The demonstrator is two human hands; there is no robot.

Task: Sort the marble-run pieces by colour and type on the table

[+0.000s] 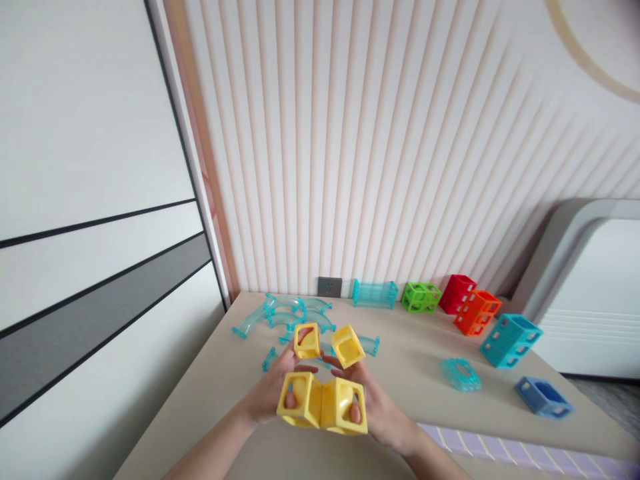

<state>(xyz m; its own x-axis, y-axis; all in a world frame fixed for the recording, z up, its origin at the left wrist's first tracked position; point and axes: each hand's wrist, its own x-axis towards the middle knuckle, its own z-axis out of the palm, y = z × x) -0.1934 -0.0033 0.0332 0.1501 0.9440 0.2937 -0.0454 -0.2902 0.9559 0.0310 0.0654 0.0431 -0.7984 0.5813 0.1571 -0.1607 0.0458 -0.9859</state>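
Two yellow hollow blocks with rounded openings are in my hands, held side by side with their inner edges meeting. My left hand point(274, 387) is closed around the left block point(314, 403), with a fingertip showing through its opening. The right block point(330, 407) is gripped by my right hand point(376, 399), and a fingertip shows in its opening too. Just beyond are two more yellow blocks: one point(314, 347) at my left fingers, the other point(357, 350), tilted, at my right fingers. Whether the fingers also hold these far blocks I cannot tell.
Clear teal track pieces point(283, 303) lie behind my hands on the table point(410, 367). Along the right stand green point(421, 288), red point(454, 293), orange point(470, 317) and teal blocks point(505, 341). A teal ring-like piece point(463, 383) and a blue block point(550, 408) lie nearer.
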